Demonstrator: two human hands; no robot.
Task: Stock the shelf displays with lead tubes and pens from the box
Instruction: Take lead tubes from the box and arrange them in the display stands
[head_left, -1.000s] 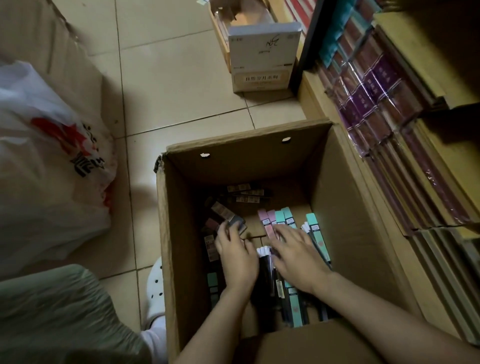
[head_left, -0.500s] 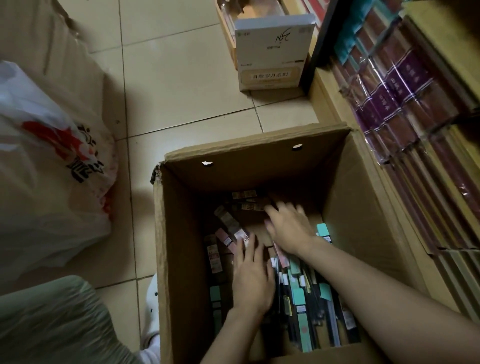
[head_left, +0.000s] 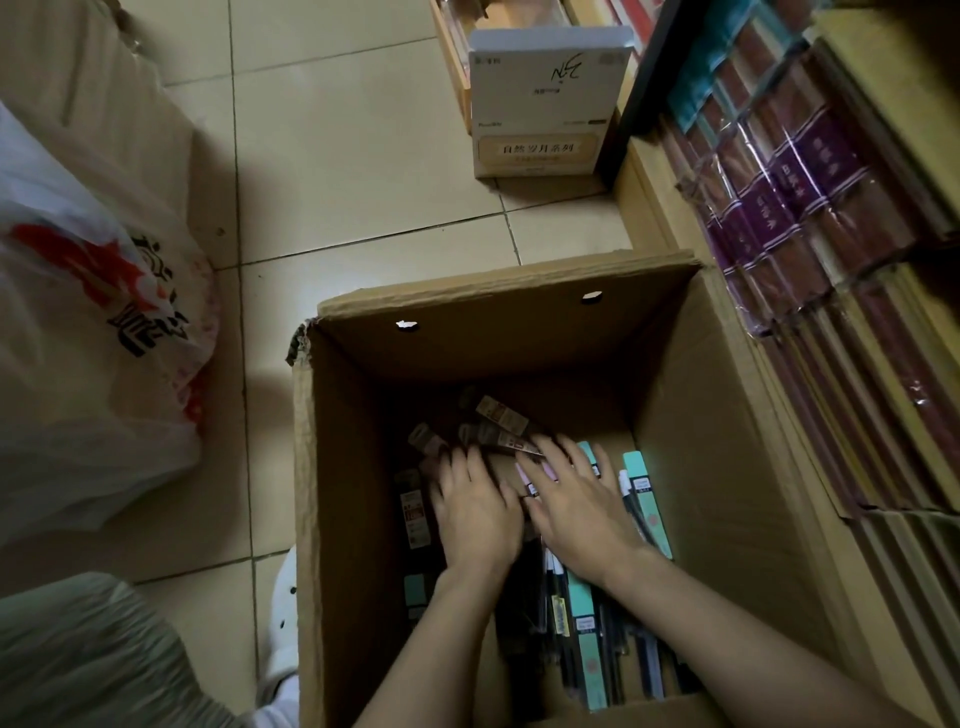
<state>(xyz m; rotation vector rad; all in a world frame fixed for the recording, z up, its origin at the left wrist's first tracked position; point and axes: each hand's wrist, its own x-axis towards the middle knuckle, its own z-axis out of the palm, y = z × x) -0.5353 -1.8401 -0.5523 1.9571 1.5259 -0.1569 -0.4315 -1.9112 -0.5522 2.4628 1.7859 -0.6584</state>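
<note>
Both hands, left hand (head_left: 475, 512) and right hand (head_left: 582, 514), palms-down, fingers spread flat over packets (head_left: 584, 631) inside box (head_left: 332, 519).

A crumpled white plastic bag with red and black print (head_left: 88, 338) slumps on the beige tiled floor (head_left: 337, 171) at its left edge. A white printed carton with a tan label (head_left: 545, 104) stands at the floor's far edge. A white perforated shoe (head_left: 280, 639) rests near the floor's near edge.
</note>
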